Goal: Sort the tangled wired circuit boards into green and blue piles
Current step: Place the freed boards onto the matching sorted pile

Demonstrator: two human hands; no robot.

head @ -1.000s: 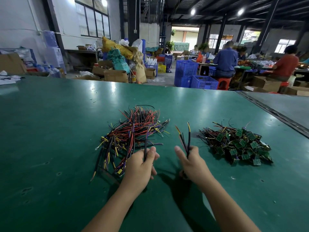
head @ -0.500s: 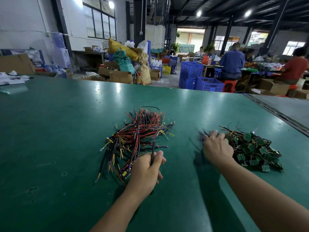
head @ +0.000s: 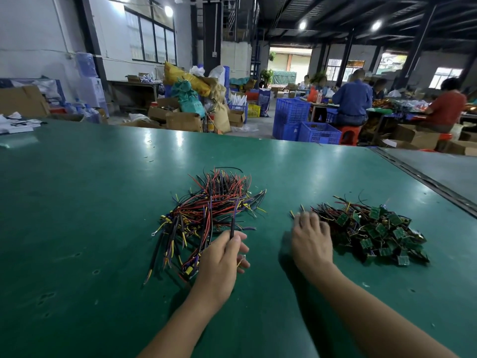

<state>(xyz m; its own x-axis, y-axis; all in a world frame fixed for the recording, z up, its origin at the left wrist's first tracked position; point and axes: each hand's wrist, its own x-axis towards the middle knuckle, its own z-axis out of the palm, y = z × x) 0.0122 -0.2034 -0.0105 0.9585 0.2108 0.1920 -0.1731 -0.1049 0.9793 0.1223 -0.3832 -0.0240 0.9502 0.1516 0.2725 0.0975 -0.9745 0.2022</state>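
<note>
1. Wires in red, black, yellow and purple make up the tangled pile [head: 210,215] I see left of centre on the green counter [head: 77,202].
2. My left hand [head: 219,262] sits at that pile's near edge, fingers closed round a dark wire [head: 232,226] that stands up between thumb and forefinger.
3. A small board [head: 190,271] lies just left of that hand, at the pile's near edge.
4. My right hand [head: 311,241] is palm down, fingers spread loosely and holding nothing, its fingertips touching the left edge of the green pile [head: 374,228].
5. That pile of green boards lies to the right, apart from the tangle.
6. Blue crates [head: 304,125] stand beyond the counter.
</note>
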